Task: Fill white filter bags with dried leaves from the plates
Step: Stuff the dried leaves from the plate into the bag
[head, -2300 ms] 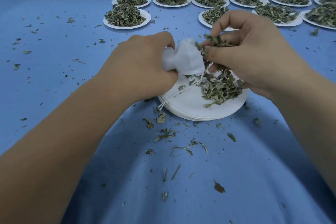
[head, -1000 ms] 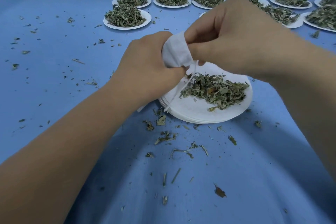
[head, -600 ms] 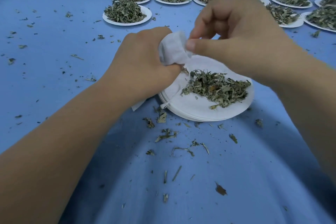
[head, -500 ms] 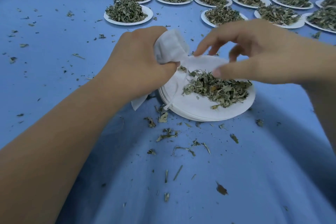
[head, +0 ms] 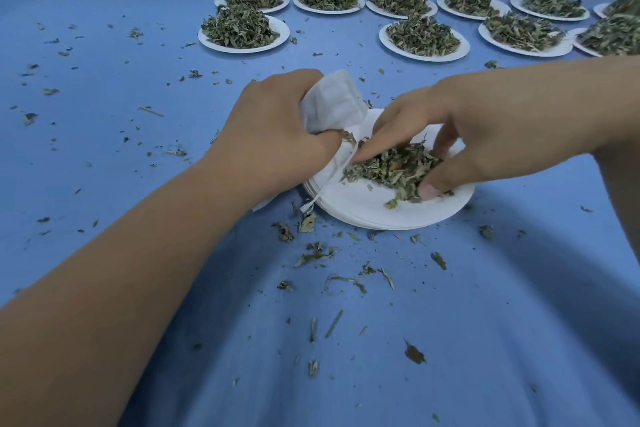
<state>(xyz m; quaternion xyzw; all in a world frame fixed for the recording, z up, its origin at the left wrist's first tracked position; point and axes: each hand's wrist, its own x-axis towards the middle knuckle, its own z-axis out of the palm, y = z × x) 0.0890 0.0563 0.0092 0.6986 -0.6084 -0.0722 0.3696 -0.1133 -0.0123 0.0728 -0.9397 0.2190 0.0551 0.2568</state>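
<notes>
Filter bag [head: 332,104], white, gripped in left hand [head: 277,135] above left rim of near plate [head: 363,211], drawstring [head: 320,189] trailing onto the table [head: 104,121]. Right hand [head: 467,128] curls fingers and thumb round dried leaves [head: 391,166] heaped on that plate. More heaped plates [head: 242,47] line the far edge.

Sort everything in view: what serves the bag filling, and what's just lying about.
In the job: left hand gripping filter bag; right hand closing round leaf pile on near plate; heaped far plates.
Lying about: spilled leaf bits on blue cloth.
</notes>
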